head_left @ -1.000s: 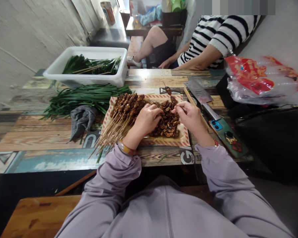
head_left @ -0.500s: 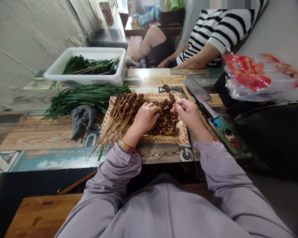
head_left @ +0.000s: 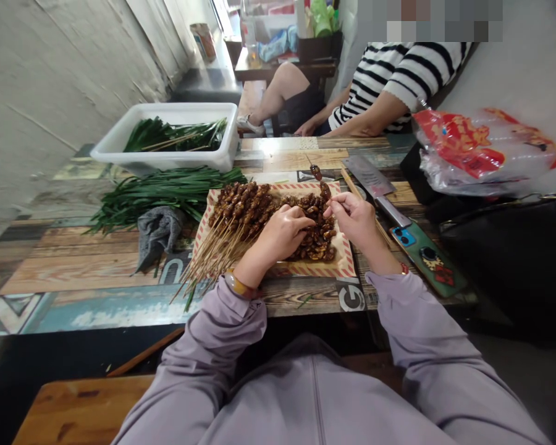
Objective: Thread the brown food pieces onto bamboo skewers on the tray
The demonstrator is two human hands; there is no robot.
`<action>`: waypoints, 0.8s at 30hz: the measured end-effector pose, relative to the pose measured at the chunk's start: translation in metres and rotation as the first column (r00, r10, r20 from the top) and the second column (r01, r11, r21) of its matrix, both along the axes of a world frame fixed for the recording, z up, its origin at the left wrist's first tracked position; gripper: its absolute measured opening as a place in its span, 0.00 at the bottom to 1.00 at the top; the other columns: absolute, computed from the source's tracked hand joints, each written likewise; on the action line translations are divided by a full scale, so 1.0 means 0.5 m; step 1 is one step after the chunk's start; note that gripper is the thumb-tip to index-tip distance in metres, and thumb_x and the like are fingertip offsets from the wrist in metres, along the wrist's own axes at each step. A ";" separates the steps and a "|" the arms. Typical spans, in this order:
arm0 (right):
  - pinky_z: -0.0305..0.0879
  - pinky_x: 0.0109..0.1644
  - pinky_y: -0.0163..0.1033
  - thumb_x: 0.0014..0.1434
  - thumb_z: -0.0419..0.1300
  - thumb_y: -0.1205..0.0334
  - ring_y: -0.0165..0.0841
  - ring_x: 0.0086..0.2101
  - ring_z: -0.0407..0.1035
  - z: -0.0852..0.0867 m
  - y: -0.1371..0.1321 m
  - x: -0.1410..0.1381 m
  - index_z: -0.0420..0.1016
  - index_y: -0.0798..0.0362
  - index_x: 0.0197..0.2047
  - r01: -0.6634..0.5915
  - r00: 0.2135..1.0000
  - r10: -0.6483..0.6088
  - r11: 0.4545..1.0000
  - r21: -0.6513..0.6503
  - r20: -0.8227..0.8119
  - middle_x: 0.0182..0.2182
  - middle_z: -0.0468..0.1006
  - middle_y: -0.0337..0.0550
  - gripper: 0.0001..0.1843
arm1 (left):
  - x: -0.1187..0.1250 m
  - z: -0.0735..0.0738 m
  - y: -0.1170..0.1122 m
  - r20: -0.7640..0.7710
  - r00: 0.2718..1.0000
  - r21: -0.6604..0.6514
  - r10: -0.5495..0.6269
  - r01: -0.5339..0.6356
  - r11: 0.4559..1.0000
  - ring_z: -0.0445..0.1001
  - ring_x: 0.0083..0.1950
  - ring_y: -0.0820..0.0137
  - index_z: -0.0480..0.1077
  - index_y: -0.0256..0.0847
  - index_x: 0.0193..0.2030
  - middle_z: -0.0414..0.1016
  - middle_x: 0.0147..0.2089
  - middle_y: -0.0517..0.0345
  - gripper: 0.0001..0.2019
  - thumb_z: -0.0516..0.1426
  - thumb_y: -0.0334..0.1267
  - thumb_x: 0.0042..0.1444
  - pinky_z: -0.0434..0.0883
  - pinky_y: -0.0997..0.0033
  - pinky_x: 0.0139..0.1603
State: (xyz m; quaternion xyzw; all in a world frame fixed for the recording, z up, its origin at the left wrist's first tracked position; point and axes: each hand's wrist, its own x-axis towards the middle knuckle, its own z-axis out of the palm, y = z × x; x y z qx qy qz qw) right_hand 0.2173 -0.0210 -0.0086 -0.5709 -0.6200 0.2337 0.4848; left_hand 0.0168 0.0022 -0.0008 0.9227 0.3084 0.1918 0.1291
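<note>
Table (head_left: 74,266): patterned wood; carries all items below.
Tub (head_left: 167,162): white, far left, holding green chives (head_left: 167,133).
Tray (head_left: 324,269): paper-lined, directly before me, near the table's front edge.
Finished skewers (head_left: 241,207): heaped on the tray's left half, stick ends fanned toward me.
Loose pieces (head_left: 317,238): brown, glazed, piled on the tray's right half.
Left hand (head_left: 282,235): my fingers curl down onto the loose pieces; whether they hold one I cannot tell.
Right hand (head_left: 356,219): my thumb and fingers pinch the skewer (head_left: 319,179).
Skewer: tilted up-left over the tray's far edge, pieces threaded near its tip.
</note>
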 end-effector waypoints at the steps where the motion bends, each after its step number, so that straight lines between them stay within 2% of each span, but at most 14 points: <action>1: 0.60 0.26 0.32 0.61 0.55 0.57 0.27 0.20 0.67 0.000 0.000 0.000 0.74 0.53 0.35 0.006 1.000 -0.006 1.000 -0.003 0.008 0.26 0.81 0.40 0.11 | 0.002 0.000 -0.002 -0.010 1.000 0.000 -0.004 0.004 1.000 0.69 0.44 0.64 0.76 0.41 0.49 0.73 0.42 0.50 0.15 0.54 0.30 0.57 0.65 0.61 0.51; 6: 0.60 0.26 0.32 0.61 0.55 0.57 0.27 0.21 0.67 -0.004 0.002 0.003 0.74 0.53 0.35 0.000 1.000 0.000 1.000 0.008 0.013 0.25 0.81 0.40 0.10 | 0.010 -0.001 -0.005 -0.061 0.998 0.024 0.004 -0.002 1.000 0.68 0.43 0.63 0.77 0.41 0.45 0.73 0.40 0.49 0.13 0.53 0.32 0.58 0.65 0.61 0.49; 10: 0.60 0.26 0.32 0.61 0.54 0.57 0.27 0.21 0.67 -0.004 0.000 0.002 0.73 0.53 0.36 0.005 1.000 -0.005 1.000 0.002 0.002 0.26 0.80 0.40 0.10 | 0.007 -0.002 0.000 -0.033 0.996 0.051 0.080 -0.078 0.996 0.68 0.40 0.65 0.77 0.39 0.39 0.73 0.37 0.51 0.10 0.53 0.31 0.58 0.65 0.62 0.48; 14: 0.59 0.25 0.32 0.60 0.55 0.57 0.27 0.20 0.66 0.002 -0.005 -0.001 0.73 0.53 0.36 -0.004 1.000 0.004 1.000 -0.017 -0.008 0.25 0.80 0.41 0.10 | 0.003 -0.002 0.003 0.019 0.989 0.050 0.150 -0.150 0.987 0.68 0.39 0.65 0.76 0.38 0.41 0.73 0.38 0.52 0.10 0.53 0.31 0.57 0.65 0.63 0.47; 20: 0.61 0.27 0.32 0.61 0.55 0.57 0.28 0.23 0.70 0.005 -0.007 -0.003 0.73 0.53 0.35 -0.014 1.000 0.013 1.000 -0.026 -0.012 0.25 0.80 0.40 0.10 | 0.006 0.003 -0.003 0.011 0.995 0.040 0.097 -0.098 0.994 0.69 0.40 0.65 0.76 0.39 0.43 0.75 0.39 0.51 0.11 0.54 0.32 0.58 0.66 0.63 0.48; 24: 0.63 0.28 0.33 0.61 0.55 0.57 0.29 0.24 0.71 0.001 -0.006 -0.002 0.73 0.52 0.36 -0.020 1.000 0.019 1.000 -0.021 -0.022 0.26 0.80 0.40 0.10 | 0.003 0.004 -0.001 0.028 0.992 0.020 0.125 -0.126 0.992 0.71 0.42 0.65 0.76 0.38 0.42 0.76 0.39 0.51 0.11 0.53 0.32 0.60 0.66 0.62 0.50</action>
